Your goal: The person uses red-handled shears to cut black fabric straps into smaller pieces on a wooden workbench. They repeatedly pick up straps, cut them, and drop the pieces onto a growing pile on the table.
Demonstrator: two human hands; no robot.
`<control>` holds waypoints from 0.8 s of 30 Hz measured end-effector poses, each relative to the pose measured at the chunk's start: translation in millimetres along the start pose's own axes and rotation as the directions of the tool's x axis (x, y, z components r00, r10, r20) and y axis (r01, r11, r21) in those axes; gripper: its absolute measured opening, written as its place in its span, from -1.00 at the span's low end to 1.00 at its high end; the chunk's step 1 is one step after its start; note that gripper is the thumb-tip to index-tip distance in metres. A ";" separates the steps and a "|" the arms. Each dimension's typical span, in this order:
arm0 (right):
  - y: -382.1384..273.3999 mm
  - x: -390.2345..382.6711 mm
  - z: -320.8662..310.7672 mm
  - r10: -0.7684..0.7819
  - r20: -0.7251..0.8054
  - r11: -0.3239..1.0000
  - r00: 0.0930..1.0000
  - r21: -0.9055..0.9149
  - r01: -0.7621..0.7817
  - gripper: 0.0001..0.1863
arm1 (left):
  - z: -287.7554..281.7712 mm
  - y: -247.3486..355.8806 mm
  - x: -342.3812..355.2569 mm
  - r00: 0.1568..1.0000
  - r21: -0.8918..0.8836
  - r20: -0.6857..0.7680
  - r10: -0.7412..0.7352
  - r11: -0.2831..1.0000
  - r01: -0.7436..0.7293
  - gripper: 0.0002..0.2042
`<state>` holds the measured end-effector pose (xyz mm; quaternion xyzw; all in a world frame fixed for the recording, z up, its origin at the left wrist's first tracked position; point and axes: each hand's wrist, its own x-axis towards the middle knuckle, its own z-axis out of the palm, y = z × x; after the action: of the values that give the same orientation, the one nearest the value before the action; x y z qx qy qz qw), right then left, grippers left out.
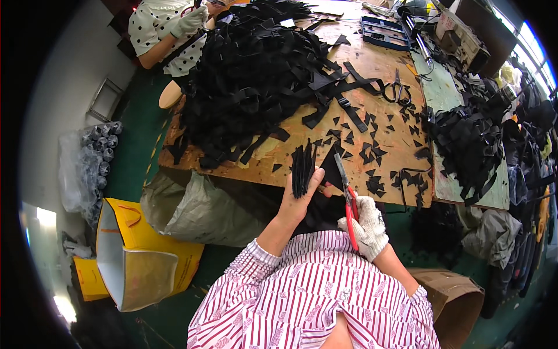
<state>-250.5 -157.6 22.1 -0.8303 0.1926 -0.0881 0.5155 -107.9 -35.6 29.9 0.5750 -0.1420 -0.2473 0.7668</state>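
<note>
The bare left hand (303,200) is grasping a thick bundle of narrow black fabric strips (302,170), whose loose ends are standing at twelve o'clock from the palm, by the near edge of the scuffed brown wooden table (244,173). The strips are looking light, soft and bendy, unlikely to be breaking; single ones may be slipping from a slack hold, so low on the bundle, where the thumb is lying alongside, is probably the surest place for gripping.

The left hand is curling closed around that base. A flat triangular black cloth piece (331,170) is showing beside its fingertips; whether they are pinching it, I cannot tell. At four o'clock from the left hand, the right hand in a white knitted glove (372,228) is wrapping round red-handled metal scissors (350,205), their blades pointing between eleven and twelve o'clock, close beside the cloth piece. How wide the blades are standing is unclear.

Small black triangular scraps (372,152) are lying at two o'clock from the left hand, and a large tangled heap of black straps (250,75) is rising at eleven.
</note>
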 end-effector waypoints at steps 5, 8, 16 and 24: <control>8.3 -1.4 0.6 -0.007 0.013 0.999 1.000 0.035 0.006 -0.40 | -5.2 -2.8 4.0 0.999 0.062 0.025 0.024 0.998 -0.026 -0.87; 10.1 4.5 -5.8 -0.034 0.034 0.999 0.999 -0.040 0.035 -0.40 | -2.7 -0.9 -0.8 0.999 0.236 0.047 0.000 0.972 -0.011 -0.85; 13.0 0.0 -2.9 0.107 0.045 0.990 0.993 0.087 -0.110 -0.44 | -2.0 -2.8 1.6 0.999 0.258 0.045 0.007 0.966 -0.019 -0.84; 11.9 6.1 -7.9 0.113 0.084 0.988 0.990 0.096 -0.121 -0.48 | -2.4 -6.8 -4.8 0.995 0.230 0.097 0.027 0.972 -0.049 -0.87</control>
<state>-250.4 -171.3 14.8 -0.7933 0.2159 -0.0347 0.5682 -112.1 -32.5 23.1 0.6455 -0.2164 -0.2410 0.6917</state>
